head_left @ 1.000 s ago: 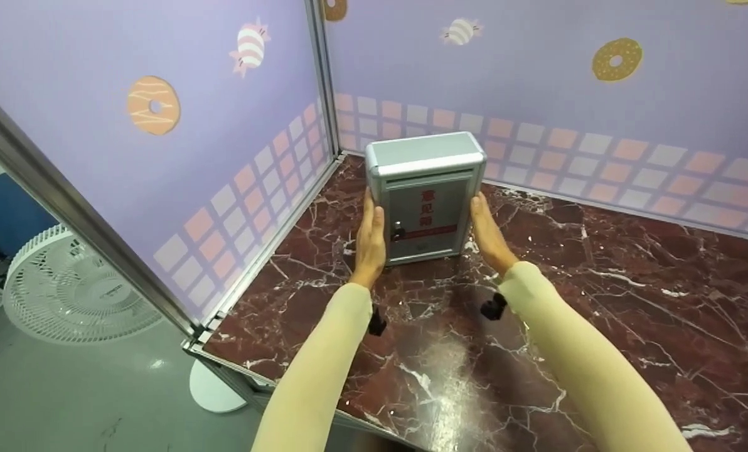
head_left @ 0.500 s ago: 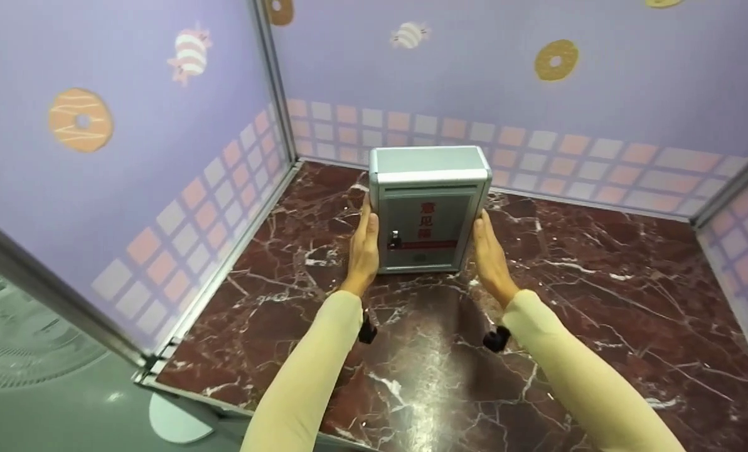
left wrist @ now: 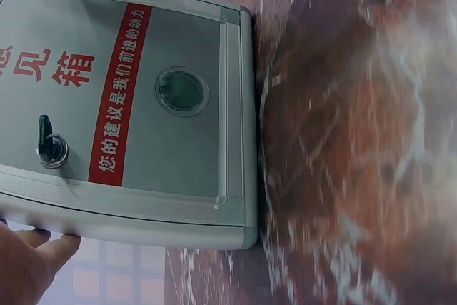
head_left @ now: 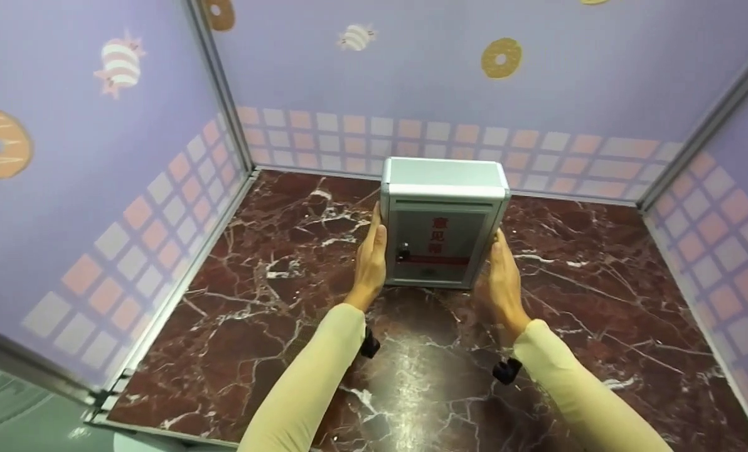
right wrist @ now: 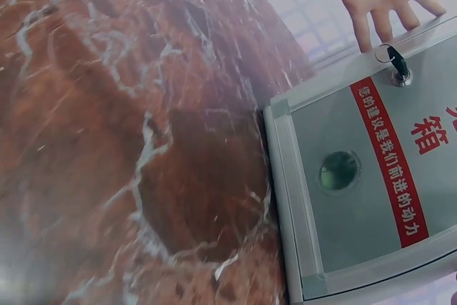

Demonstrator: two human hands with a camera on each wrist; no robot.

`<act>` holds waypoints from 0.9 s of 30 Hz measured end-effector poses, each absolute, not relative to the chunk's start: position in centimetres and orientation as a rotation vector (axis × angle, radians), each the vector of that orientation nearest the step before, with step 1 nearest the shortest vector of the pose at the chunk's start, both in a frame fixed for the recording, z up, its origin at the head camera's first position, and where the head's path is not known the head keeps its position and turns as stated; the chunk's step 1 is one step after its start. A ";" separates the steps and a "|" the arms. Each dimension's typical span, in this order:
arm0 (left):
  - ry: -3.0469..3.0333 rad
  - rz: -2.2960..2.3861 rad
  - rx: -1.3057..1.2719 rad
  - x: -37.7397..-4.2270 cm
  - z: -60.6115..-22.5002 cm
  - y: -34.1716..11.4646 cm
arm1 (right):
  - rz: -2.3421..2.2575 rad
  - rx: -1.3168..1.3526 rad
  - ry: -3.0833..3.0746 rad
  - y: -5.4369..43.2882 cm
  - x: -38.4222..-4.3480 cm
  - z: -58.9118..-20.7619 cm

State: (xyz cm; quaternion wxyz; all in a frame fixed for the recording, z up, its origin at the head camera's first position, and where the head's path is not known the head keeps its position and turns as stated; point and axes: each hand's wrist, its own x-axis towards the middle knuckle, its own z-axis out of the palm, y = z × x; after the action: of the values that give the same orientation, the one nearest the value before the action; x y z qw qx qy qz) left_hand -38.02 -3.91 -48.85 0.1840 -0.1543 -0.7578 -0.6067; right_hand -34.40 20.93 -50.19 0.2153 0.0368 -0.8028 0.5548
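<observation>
A silver metal suggestion box (head_left: 462,235) stands upright on the marbled tabletop (head_left: 242,358). Red characters and a red band mark its front door. A small key (left wrist: 45,133) sticks out of the round lock, with a ring on it in the right wrist view. My left hand (head_left: 370,260) rests along the box's left side, fingers straight and thumb toward the front edge. On the opposite side my right hand (head_left: 504,276) lies against the lower part, its fingers straight too. In the right wrist view, the left hand's spread fingers (right wrist: 382,23) reach the box's edge.
Purple panels with tile and sweets prints enclose the table: a left wall (head_left: 85,207), a back wall (head_left: 411,81) and a right wall (head_left: 725,207). A metal frame edge (head_left: 41,376) runs along the left front corner. Black wrist devices (head_left: 507,370) hang under the sleeves.
The box, with both hands at its sides, has moved right, away from the left back corner, and now faces me more squarely. The head view has swung right, bringing the right wall in.
</observation>
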 end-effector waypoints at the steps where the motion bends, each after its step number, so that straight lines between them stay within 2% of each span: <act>1: -2.147 -1.704 -0.437 -37.9 -48.8 -3.6 | 1.526 0.092 -2.215 21.2 -34.2 -50.2; 12: -2.159 -1.688 -0.513 -36.5 -49.2 -0.5 | 1.516 -0.022 -2.090 23.6 -31.5 -50.6; 27: -2.162 -1.586 -0.514 -34.2 -49.4 0.3 | 1.400 -0.050 -2.006 24.5 -30.0 -52.4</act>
State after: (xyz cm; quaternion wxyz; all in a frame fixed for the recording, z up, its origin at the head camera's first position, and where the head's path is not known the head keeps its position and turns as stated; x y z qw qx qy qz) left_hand -34.24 0.32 -49.37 0.2042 -0.1843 -0.7752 -0.5686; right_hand -30.01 24.45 -52.39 0.3402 -0.0191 -0.7710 0.5380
